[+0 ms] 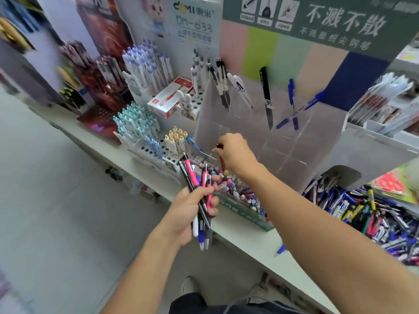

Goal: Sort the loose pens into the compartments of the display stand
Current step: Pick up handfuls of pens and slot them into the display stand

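Left hand (192, 200): my fingers wrapped round a bundle of pens (199, 196), held just off the worktop (249, 234) edge.
Right hand (235, 152): pinching a red pen (221, 158) upright at the clear display stand (294, 141), front-left compartment.
Loose pens (374, 214): heaped at far right.

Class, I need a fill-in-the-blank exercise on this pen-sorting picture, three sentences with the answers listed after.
1. The left hand grips a ____ of pens.
2. The right hand pinches a single ____ pen in front of the clear display stand.
3. The black pen stands in the stand's ____ row.

Missing words: bundle; red; back
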